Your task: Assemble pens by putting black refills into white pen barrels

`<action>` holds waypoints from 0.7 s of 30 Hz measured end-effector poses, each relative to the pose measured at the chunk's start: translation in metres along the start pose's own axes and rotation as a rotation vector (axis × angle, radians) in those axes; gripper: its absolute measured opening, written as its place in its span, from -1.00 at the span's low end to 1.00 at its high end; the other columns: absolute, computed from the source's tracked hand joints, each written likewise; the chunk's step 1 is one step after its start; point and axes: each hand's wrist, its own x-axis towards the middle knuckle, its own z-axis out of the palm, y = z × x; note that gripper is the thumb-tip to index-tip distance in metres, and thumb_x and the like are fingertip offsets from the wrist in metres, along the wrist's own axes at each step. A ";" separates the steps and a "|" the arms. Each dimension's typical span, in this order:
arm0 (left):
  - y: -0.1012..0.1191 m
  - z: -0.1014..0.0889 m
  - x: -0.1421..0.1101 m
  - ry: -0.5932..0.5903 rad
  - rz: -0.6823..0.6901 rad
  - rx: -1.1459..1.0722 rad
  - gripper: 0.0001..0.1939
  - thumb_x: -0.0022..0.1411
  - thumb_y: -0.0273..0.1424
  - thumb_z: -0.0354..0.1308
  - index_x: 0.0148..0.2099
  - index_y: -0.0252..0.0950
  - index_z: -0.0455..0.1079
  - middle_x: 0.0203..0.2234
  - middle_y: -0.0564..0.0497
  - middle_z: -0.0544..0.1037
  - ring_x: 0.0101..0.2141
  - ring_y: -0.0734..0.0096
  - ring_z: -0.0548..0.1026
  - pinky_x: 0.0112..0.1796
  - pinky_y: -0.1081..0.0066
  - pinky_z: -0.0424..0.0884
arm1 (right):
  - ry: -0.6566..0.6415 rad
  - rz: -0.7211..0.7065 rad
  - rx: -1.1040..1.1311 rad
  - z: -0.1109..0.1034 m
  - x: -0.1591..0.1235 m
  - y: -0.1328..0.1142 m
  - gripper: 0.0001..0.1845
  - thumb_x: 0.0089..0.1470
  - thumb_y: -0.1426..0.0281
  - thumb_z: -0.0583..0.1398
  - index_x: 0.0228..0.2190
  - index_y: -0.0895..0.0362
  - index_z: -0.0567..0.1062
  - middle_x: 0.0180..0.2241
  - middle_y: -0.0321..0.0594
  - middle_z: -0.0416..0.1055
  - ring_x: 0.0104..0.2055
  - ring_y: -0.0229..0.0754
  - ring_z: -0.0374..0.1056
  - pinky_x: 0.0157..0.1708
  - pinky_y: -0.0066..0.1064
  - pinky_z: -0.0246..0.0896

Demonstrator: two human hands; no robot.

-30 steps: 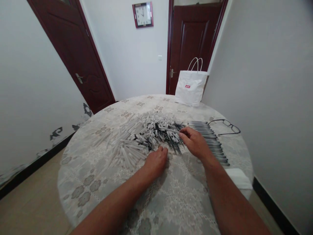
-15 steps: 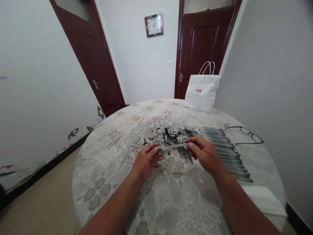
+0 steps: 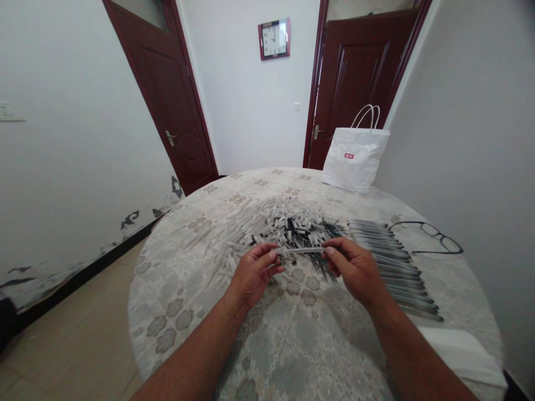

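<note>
A clear pen barrel [image 3: 301, 250] is held nearly level above the front of a pile of pen parts. My left hand [image 3: 253, 274] is closed, pinching the barrel's left end between thumb and fingers. At the other end, the thumb and fingers of my right hand [image 3: 357, 272] are closed on it. Behind and below lie loose clear barrels [image 3: 246, 220], small white caps [image 3: 298, 209] and thin black refills [image 3: 326, 267]. To the right of my right hand, several dark-looking pens [image 3: 401, 267] lie side by side in a row. My fingers cover both ends of the barrel.
The round table has a patterned cloth [image 3: 288, 345]. Eyeglasses [image 3: 438, 239] rest right of the pen row, and a white sheet-like item [image 3: 462, 353] lies near the right front edge. A white paper bag [image 3: 355, 159] stands at the back right.
The view has swung slightly left, so everything sits farther right. The pen barrel is more level now, and both hands keep their pinch on it.
</note>
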 end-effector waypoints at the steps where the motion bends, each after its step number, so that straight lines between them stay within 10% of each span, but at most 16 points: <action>1: 0.000 0.000 0.000 -0.002 0.000 0.009 -0.68 0.03 -0.41 0.42 -0.13 -0.31 0.53 -0.39 0.03 0.52 -0.38 0.46 0.52 -0.30 0.37 0.56 | -0.010 -0.003 -0.008 0.001 0.000 0.000 -0.70 0.20 0.16 0.19 -0.17 0.11 0.53 -0.40 -0.20 0.53 -0.51 -0.22 0.35 -0.55 -0.43 0.22; 14: -0.004 -0.008 0.011 0.098 0.053 -0.120 -0.70 0.11 -0.43 0.38 -0.10 -0.33 0.46 -0.27 -0.04 0.61 -0.34 0.44 0.59 -0.26 0.39 0.59 | -0.270 -0.376 -0.576 0.019 -0.005 0.000 -0.71 0.29 0.31 0.09 -0.05 0.08 0.53 -0.16 -0.15 0.59 -0.18 -0.10 0.52 -0.15 -0.32 0.34; 21: -0.003 -0.010 0.012 0.101 0.033 -0.122 -0.75 0.16 -0.33 0.36 -0.17 -0.33 0.44 -0.19 -0.11 0.63 -0.29 0.35 0.61 -0.27 0.31 0.61 | -0.203 -0.559 -0.748 0.040 -0.014 0.005 -0.66 0.33 0.39 0.02 -0.02 0.15 0.53 -0.19 0.01 0.58 -0.17 -0.04 0.50 -0.12 -0.27 0.37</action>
